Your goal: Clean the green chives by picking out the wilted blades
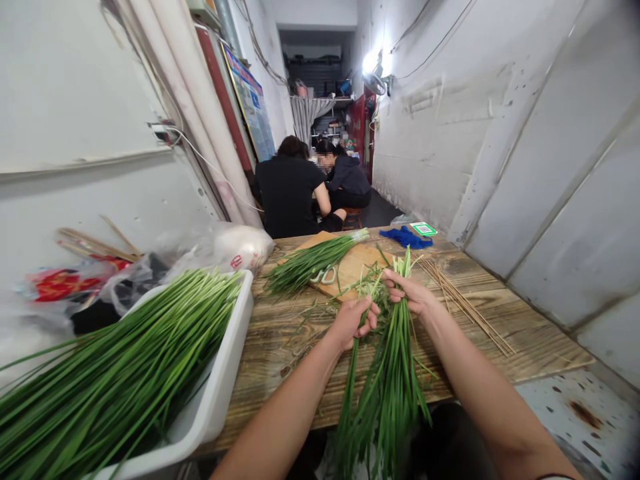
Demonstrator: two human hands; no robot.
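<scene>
My right hand (406, 291) is closed round a bunch of garlic chives (397, 373), pale ends up, with the green leaves hanging past the table's front edge. Beside it on the left, my left hand (359, 321) is closed on a few separate chive stalks. Loose trimmings lie beneath and between the hands. Just behind them is a round wooden board (367, 259), with another chive bundle (317, 261) resting on it. The pale handles of what look like scissors (325, 274) show beside that bundle; their blades are hidden.
To the left, a white plastic tub (237, 340) holds a large heap of chives (150, 353). Thin wooden sticks (465, 303) lie right of my hands. A blue cloth (406, 237) and a QR-code card (423, 229) are at the far edge. Two people (290, 190) sit beyond the table.
</scene>
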